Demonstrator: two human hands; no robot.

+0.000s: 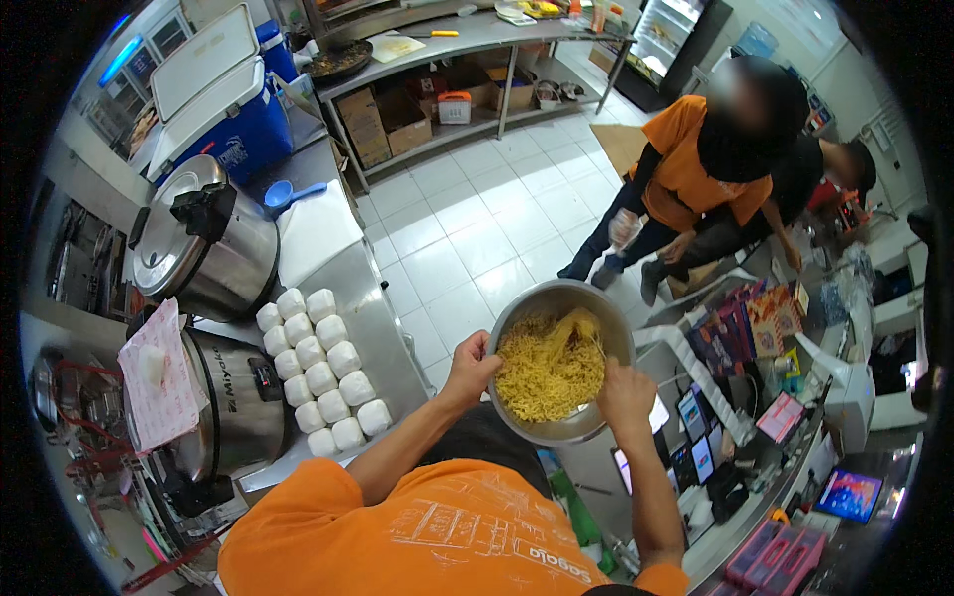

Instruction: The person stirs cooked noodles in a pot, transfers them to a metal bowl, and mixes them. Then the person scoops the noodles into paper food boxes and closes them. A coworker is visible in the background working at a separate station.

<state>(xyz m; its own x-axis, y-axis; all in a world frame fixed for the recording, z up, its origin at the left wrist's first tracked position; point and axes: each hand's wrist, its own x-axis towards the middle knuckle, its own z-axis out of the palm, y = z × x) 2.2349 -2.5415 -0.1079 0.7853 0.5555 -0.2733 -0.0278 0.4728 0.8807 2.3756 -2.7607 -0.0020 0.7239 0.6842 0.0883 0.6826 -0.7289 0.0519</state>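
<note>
A round stainless steel bowl [624,328] is in front of my body, holding curly yellow noodles [551,380]. Some darker brown bits show among the noodles near the far side. My left hand [471,370] grips the bowl's left rim, its thumb over the edge. At the bowl's right side my right hand [627,395] has its fingers curled, close to a raised bunch of paler noodles. Whether those fingers hold a utensil or the rim is hidden by the hand itself.
White wrapped bundles [322,378] stand in rows on the left steel counter [373,320], beside two large rice cookers [238,261]. A blue cooler [253,134] is open behind them. Phones [702,458] lie on the right counter. Two people [693,164] are ahead on the right.
</note>
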